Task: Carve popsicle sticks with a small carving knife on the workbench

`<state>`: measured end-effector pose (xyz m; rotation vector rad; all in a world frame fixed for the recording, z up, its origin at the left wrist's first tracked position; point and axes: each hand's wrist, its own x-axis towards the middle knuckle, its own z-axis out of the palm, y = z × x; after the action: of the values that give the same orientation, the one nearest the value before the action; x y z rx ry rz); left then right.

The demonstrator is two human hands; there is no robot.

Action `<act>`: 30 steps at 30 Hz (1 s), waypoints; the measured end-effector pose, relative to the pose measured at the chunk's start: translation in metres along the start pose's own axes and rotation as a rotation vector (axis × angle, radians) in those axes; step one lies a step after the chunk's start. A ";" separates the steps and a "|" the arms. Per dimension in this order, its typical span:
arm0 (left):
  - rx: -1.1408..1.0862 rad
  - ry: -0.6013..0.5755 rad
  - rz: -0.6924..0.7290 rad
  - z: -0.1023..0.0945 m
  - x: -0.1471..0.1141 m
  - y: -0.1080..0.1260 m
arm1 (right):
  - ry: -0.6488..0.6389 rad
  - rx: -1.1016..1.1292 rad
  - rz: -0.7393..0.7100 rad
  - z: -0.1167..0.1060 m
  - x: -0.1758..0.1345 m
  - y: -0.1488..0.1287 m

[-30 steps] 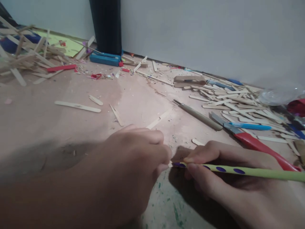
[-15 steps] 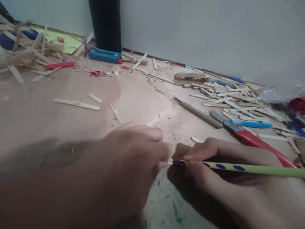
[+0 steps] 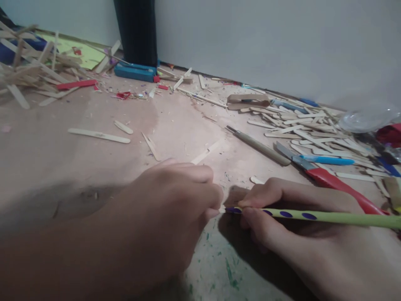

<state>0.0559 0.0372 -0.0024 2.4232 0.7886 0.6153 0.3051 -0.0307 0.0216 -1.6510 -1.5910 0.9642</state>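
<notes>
My right hand (image 3: 300, 234) is closed around a yellow-green pencil (image 3: 340, 219) with dark purple oval spots, held almost level by thumb and fingers close to its left end. That end meets the fingertips of my left hand (image 3: 184, 200), which is curled into a pinch. A small pale bit shows between the two; whether it is the pencil's sharpened wood or a separate piece, I cannot tell. The back of my left hand hides what its fingers hold. Just beyond my right hand lie a knife with a red handle (image 3: 344, 188) and a wooden-handled carving tool (image 3: 261, 145).
Loose craft sticks (image 3: 313, 125) are heaped at the right by a clear plastic cup (image 3: 369, 118). Another stick pile (image 3: 40, 71) fills the far left. A blue block (image 3: 135, 72) stands below a dark post against the pale wall. A single stick (image 3: 99, 135) lies left of centre.
The whole view has shifted slightly, so things sit a little further left and higher. Both hands keep the same hold, with the pencil still between them.
</notes>
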 end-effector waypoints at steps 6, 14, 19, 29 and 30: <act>-0.002 0.011 0.002 0.001 -0.001 0.002 | 0.015 0.028 -0.024 -0.002 0.001 0.007; -0.001 0.006 0.008 0.001 0.003 0.003 | -0.006 -0.032 -0.067 -0.003 -0.001 0.006; 0.011 0.010 -0.001 0.001 0.003 0.005 | -0.087 -0.024 -0.093 -0.010 0.000 0.008; 0.021 0.022 0.031 0.002 0.002 0.001 | -0.096 0.034 -0.058 -0.005 0.004 0.016; 0.024 0.007 0.021 0.003 0.003 0.001 | -0.096 0.033 -0.060 -0.005 0.004 0.016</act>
<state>0.0599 0.0374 -0.0033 2.4556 0.7785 0.6260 0.3175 -0.0274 0.0108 -1.5463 -1.6693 1.0471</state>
